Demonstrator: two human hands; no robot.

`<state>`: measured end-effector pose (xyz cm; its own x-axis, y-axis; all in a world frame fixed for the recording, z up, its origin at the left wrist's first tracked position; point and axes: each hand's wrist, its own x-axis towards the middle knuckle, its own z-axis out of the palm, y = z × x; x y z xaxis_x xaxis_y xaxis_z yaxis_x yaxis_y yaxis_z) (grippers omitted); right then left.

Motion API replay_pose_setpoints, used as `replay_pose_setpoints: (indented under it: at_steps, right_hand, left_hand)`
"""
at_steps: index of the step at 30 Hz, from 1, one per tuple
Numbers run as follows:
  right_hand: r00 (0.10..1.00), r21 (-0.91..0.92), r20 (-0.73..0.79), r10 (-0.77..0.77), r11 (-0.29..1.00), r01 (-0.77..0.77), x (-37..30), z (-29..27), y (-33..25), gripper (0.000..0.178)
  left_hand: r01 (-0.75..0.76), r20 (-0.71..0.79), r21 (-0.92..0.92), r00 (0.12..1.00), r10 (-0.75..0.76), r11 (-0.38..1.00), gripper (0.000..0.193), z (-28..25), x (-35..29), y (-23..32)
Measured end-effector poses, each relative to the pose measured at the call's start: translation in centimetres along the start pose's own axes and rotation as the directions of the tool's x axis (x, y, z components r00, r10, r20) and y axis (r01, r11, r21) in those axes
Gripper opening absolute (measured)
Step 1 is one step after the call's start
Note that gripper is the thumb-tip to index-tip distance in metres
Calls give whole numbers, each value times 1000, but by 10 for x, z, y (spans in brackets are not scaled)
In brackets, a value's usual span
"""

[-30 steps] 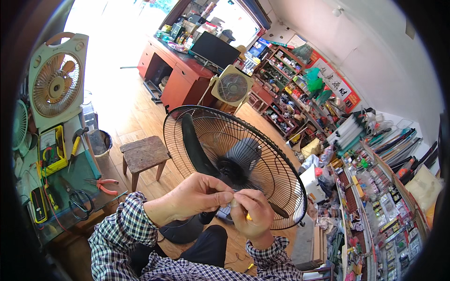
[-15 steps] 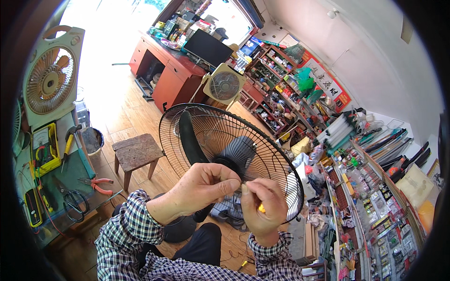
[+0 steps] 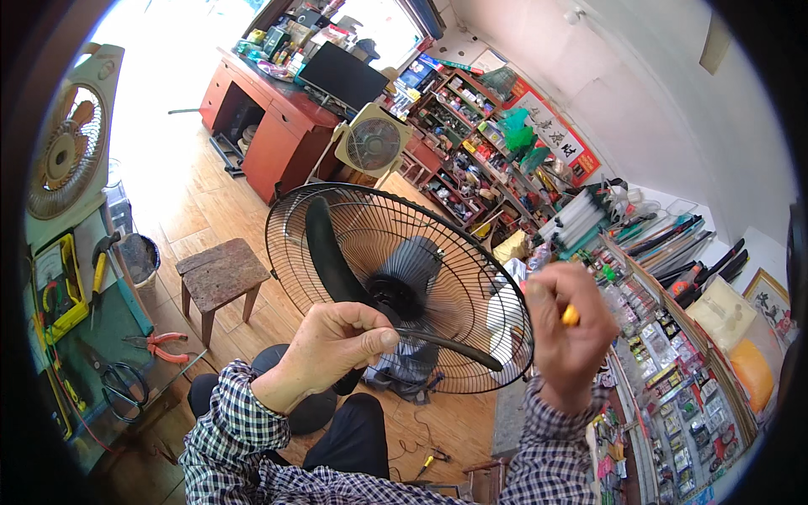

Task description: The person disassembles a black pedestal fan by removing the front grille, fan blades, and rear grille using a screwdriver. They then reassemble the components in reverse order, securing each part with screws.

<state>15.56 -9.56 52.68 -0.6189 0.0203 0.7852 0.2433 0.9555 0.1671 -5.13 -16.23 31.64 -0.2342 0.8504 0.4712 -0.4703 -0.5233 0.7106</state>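
Observation:
A black fan (image 3: pixel 407 286) with dark blades and a round wire guard stands before me. My left hand (image 3: pixel 337 343) is in front of the hub, its thumb and forefinger pinched together; whatever is between them is too small to tell. A dark blade (image 3: pixel 454 347) extends rightward from beside those fingertips. Off the guard's right edge, my right hand (image 3: pixel 574 332) is raised and closed, apart from the left. A yellow-ended object (image 3: pixel 571 315) shows between its curled fingers; the rest of it is hidden in the hand.
On the left bench (image 3: pixel 76 370) lie red-handled pliers (image 3: pixel 160 346), scissors (image 3: pixel 124 391), a hammer (image 3: pixel 100 273) and a yellow meter (image 3: pixel 63 282). A wooden stool (image 3: pixel 223 273) stands beyond it. A yellow-handled tool (image 3: pixel 427 465) lies on the floor. Crowded shelves (image 3: pixel 673 379) line the right.
My right hand has moved right and slightly up, away from the left, with the yellow-ended object still in it. The left hand stays pinched near the hub. The whole view has shifted slightly.

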Motion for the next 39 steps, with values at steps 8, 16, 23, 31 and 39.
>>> replay_pose_setpoints:
  at_steps: [8,16,23,31,39]
  right_hand:
    - [874,344,461,151,878,-333,65,26,53,18]
    - [810,471,585,51,792,-390,72,42,52,18]
    - [776,436,630,27,814,-383,79,41,52,24]
    - [782,418,617,-92,880,-226,88,37,57,22]
    - [769,392,613,-179,915,-99,97,34,50,17]
  left_hand:
    - [-272,-62,201,955,289,941,13,22,11,18]
    - [-515,3,604,765,644,609,14,38,41,53]
    - [-536,-59,569,729,682,623,14,46,71,46]
    - [-506,-56,560,767,640,656,12,50,75,44]
    - [-539,-73,522,744,664,661,12,51,80,44]
